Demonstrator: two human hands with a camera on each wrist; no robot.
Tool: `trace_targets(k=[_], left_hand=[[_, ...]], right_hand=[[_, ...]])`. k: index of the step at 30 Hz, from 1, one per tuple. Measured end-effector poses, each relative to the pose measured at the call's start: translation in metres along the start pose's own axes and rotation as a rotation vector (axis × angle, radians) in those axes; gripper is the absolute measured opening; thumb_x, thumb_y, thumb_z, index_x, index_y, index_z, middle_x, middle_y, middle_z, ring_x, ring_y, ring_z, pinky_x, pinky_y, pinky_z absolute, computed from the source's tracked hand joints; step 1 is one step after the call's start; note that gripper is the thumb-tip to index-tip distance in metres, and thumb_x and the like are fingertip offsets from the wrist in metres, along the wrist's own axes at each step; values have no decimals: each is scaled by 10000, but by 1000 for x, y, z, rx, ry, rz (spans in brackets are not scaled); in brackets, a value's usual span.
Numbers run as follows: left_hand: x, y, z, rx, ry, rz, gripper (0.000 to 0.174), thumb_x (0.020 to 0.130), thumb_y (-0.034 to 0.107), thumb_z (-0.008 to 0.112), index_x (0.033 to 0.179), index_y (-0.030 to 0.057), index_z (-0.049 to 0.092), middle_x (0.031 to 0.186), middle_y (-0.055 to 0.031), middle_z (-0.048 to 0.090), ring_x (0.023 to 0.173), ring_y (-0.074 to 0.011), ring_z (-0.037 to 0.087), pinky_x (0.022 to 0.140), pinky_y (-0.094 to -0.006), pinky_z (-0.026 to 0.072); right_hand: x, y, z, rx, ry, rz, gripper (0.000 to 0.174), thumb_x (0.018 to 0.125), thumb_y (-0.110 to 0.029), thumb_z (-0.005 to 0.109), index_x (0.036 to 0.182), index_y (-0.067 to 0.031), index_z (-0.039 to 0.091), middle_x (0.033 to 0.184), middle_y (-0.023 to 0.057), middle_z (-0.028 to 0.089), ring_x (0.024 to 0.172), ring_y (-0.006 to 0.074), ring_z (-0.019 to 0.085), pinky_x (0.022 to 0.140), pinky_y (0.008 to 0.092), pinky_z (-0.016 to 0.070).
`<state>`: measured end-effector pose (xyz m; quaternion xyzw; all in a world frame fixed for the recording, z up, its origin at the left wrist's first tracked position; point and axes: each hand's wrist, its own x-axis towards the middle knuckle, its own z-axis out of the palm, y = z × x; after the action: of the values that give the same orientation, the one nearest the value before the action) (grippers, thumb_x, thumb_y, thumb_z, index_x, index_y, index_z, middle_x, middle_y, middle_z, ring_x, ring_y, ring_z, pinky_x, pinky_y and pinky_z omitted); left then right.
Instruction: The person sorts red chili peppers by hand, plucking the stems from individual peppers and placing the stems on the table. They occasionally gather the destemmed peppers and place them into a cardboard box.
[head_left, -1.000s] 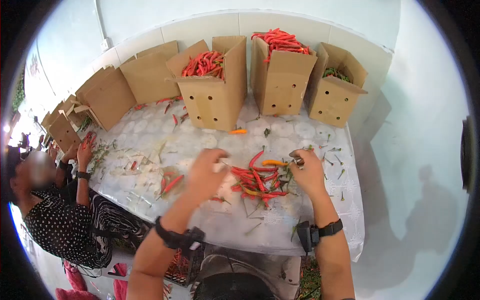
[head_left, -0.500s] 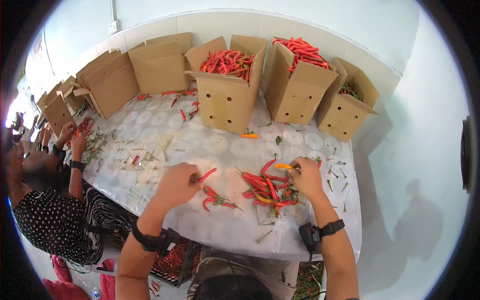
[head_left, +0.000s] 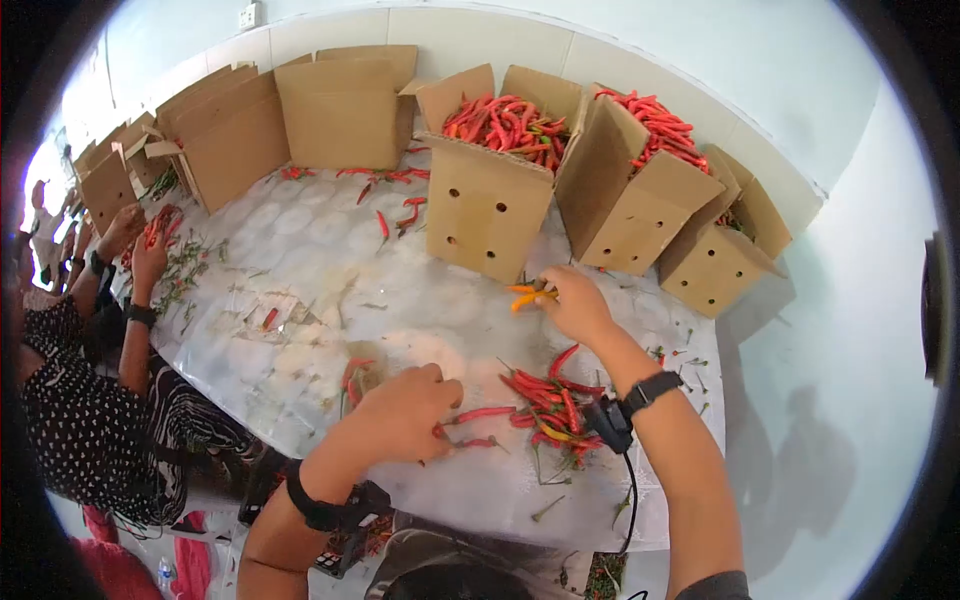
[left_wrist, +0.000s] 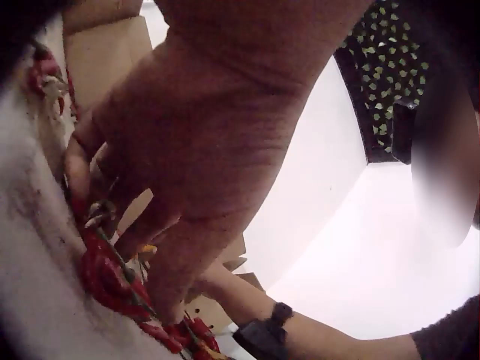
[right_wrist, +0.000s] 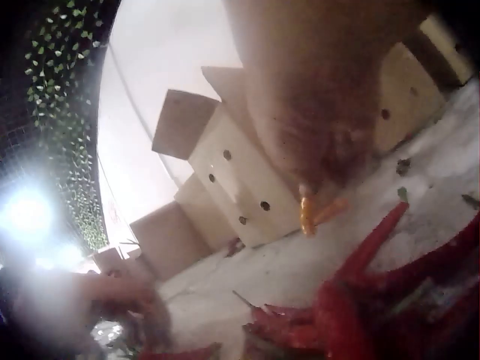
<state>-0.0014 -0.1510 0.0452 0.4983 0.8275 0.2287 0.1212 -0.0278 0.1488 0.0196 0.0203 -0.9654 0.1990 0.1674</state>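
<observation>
My left hand [head_left: 410, 415] is low over the table, its fingers bent down at a few red chili peppers [head_left: 485, 412]. In the left wrist view, its fingertips close around a red chili pepper [left_wrist: 109, 277] with a green stem. Farther forward, my right hand [head_left: 575, 303] pinches an orange chili pepper [head_left: 522, 301] near the front of a box. A second orange chili pepper [right_wrist: 330, 210] overlaps the held one in the right wrist view. Between my arms lies a heap of red chili peppers [head_left: 545, 400] with a yellowish one [head_left: 553, 432] among them.
Cardboard boxes line the wall: one with red chilies [head_left: 475, 205], another heaped with red ones [head_left: 635, 225], and a third at right [head_left: 715, 265]. Loose stems [head_left: 548, 508] and scraps litter the plastic-covered table [head_left: 400, 300]. Another person's hands [head_left: 148, 260] work at far left.
My right hand has moved forward from the heap toward the boxes with the orange chili. The left hand has come right and down; the red chili it held now appears to lie left of it.
</observation>
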Motion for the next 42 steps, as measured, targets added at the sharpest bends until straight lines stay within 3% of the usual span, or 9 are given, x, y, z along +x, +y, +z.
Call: trace_targets(k=[7,10,13,18,22,25,29,38,42], left_hand=[[19,18,26,-12,-41,16,318,643,208,701,872,63,535,837,-148,516,864,-339,522,720,-425,431],[41,28,43,-85,87,54,298,650,192,690,867,54,539,851,-149,522,876,-335,523,742,-420,436],[50,32,51,-251,210,69,275,663,159,682,878,47,554,896,-146,535,874,-321,528,763,-403,443],[34,7,21,-265,479,45,273,677,94,682,920,34,572,938,-124,552,868,-292,543,748,-359,457],[3,-13,-14,-21,557,-239,260,671,94,693,891,30,569,907,-131,546,824,-301,562,729,-360,456],[-13,-24,-23,119,419,-489,281,648,107,708,879,31,565,889,-139,538,812,-314,563,713,-381,455],[-26,-35,-14,154,322,-439,300,625,133,717,861,34,562,845,-146,537,797,-328,560,696,-401,452],[-39,-40,-21,205,368,-559,299,617,169,701,835,23,558,805,-161,557,796,-321,566,697,-388,457],[-43,-53,-18,188,373,-498,308,606,171,700,818,10,546,771,-159,569,742,-317,567,662,-386,458]], right_hand=[[24,-7,14,127,-236,9,214,685,-71,659,886,-21,603,884,173,618,822,303,598,716,363,466],[26,-19,25,216,-171,-26,201,719,-50,667,900,-2,593,875,109,627,743,178,614,660,316,479],[21,-21,15,630,-155,195,219,757,-76,655,953,-6,590,930,103,619,756,179,616,683,328,490],[-41,-31,-44,304,-253,135,268,786,-140,647,1005,-5,573,990,105,599,878,209,592,751,362,480],[-92,-32,-42,130,-183,-117,339,754,-239,667,1010,-29,598,945,151,597,920,310,559,819,370,440],[-110,-53,-41,67,-94,-113,400,733,-306,680,1038,-62,597,1033,156,560,991,331,512,870,385,410],[-114,-77,-37,-38,-34,-199,445,720,-338,687,1070,-80,589,1095,158,529,1019,334,496,880,399,401],[-132,-49,-47,83,-183,-198,306,713,-269,692,951,-85,635,877,113,572,849,288,547,733,367,444],[-142,-39,-68,243,-241,-52,276,702,-224,710,896,-42,633,860,115,602,827,268,565,765,339,443]])
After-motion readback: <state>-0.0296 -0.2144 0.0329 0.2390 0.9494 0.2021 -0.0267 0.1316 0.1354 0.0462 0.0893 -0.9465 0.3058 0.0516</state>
